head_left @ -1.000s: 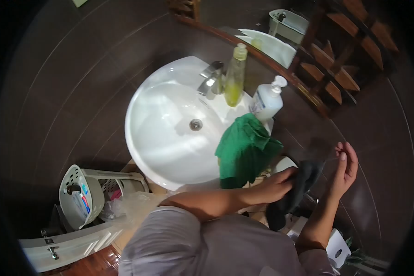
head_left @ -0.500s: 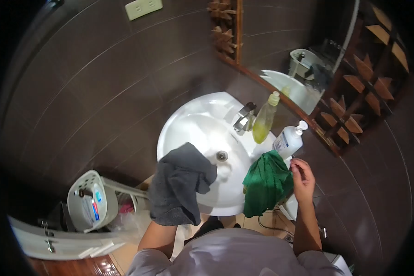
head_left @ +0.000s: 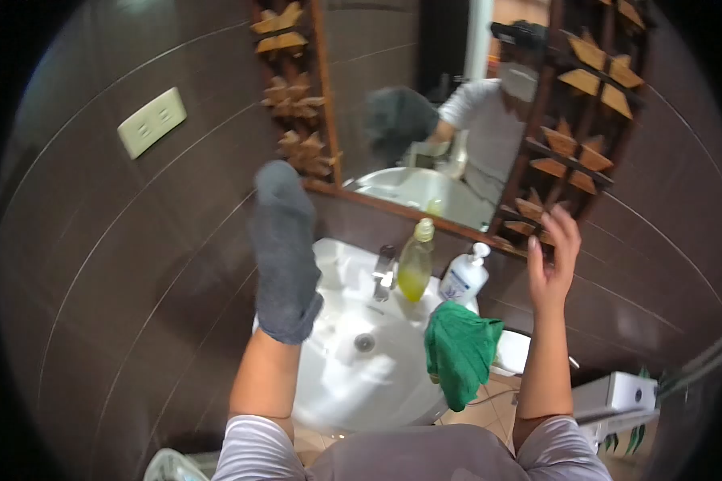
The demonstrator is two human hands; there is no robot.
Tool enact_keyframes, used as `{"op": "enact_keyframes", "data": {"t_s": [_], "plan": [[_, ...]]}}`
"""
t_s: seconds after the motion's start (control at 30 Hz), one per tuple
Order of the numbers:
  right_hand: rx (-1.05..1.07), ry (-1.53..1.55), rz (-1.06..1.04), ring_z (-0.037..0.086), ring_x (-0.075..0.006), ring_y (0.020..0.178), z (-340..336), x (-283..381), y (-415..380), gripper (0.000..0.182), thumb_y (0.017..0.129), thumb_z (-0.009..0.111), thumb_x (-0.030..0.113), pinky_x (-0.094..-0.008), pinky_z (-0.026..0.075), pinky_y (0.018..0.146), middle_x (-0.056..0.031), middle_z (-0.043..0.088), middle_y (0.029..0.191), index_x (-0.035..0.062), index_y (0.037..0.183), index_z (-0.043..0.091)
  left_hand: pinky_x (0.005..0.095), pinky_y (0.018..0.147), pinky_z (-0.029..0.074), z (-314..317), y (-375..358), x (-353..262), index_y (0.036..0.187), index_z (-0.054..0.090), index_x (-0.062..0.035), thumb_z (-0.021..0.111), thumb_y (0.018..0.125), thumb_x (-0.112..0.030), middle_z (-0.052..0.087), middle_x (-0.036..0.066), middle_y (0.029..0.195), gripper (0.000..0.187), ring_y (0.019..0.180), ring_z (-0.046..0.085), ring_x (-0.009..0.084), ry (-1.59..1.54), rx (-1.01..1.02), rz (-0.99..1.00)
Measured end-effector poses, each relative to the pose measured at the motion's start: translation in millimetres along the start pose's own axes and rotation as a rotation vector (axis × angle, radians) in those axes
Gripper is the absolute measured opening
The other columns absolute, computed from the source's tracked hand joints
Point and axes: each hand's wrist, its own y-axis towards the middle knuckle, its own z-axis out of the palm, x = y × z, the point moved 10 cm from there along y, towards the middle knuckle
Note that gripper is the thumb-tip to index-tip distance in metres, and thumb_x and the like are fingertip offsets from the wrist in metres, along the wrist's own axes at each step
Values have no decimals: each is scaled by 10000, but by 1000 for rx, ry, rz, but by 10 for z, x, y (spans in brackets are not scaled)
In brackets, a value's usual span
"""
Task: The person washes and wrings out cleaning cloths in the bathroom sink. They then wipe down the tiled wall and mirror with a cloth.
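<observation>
A dark grey towel [head_left: 285,248] covers my left hand, which is raised at the left of the sink with the cloth lifted up to the mirror frame's lower left corner. Only my left forearm [head_left: 266,373] shows below it; the fingers are hidden inside the cloth. My right hand [head_left: 555,260] is held up beside the mirror frame's lower right corner, fingers apart, with nothing in it. Below and left of it, a green cloth [head_left: 461,349] hangs over the right rim of the white sink [head_left: 345,401].
Behind the basin stand a chrome faucet [head_left: 383,276], a bottle of yellow-green liquid [head_left: 415,264] and a white pump bottle [head_left: 465,276]. Above is a mirror [head_left: 377,64] framed with carved wooden flowers. A wall outlet [head_left: 152,123] is at left, a pale basket [head_left: 172,466] lower left.
My left hand has risen from over the basin toward the mirror with the grey towel. My right hand has moved up from beside the green cloth. The view has tilted upward.
</observation>
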Motion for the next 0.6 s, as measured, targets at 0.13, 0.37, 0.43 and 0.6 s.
{"op": "enact_keyframes", "data": {"t_s": [0.13, 0.37, 0.43, 0.6], "plan": [[-224, -413, 13, 347, -307, 1161, -518, -209, 495, 441, 769, 602, 151, -401, 266, 959, -141, 348, 1281, 129, 1188, 466, 321, 1052, 156, 11, -444, -844, 1344, 168, -17, 471, 857, -246, 269, 101, 1353, 617, 1231, 271, 216, -913, -57, 783], [-242, -324, 47, 372, -310, 1130, -522, -848, 815, 619, 819, 562, 274, -403, 295, 941, -174, 372, 1227, 40, 1305, 258, 386, 1041, 159, 644, -493, -1925, 1299, 253, -31, 441, 865, -222, 306, 114, 1314, 509, 1225, 279, 234, -334, -319, 1043], [-183, -260, 131, 389, -306, 1107, -460, -992, 776, 635, 816, 558, 298, -404, 299, 923, -162, 390, 1194, 43, 1310, 251, 404, 1038, 159, 1081, -746, -2303, 1286, 278, -35, 432, 868, -215, 317, 118, 1302, 481, 1224, 281, 239, -129, -375, 1215], [-180, -456, 143, 393, -282, 1104, -358, -1018, 698, 712, 757, 609, 335, -407, 275, 928, -126, 384, 1192, 68, 1316, 257, 451, 1031, 161, 2141, -1102, -3069, 1253, 339, -45, 411, 874, -197, 344, 128, 1274, 416, 1220, 287, 251, 394, -535, 1479]]}}
